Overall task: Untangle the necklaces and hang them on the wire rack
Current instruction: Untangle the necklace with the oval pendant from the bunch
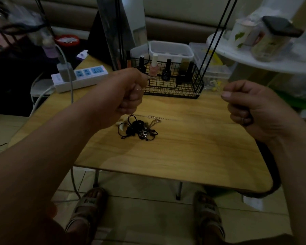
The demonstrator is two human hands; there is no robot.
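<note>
Left hand and right hand pinch a necklace over wooden table.

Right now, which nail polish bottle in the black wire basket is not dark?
The pink bottle with the white cap, in the wire basket; the black-capped bottles beside it are all dark.

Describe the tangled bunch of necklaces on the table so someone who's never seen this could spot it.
Start at the light wooden table; near its middle, on the near side of the black wire basket, lies the tangle. It is a dark clump of black cords and loops with a small sparkly ring charm, unlike the thin silver chain lying straight beside it.
</note>
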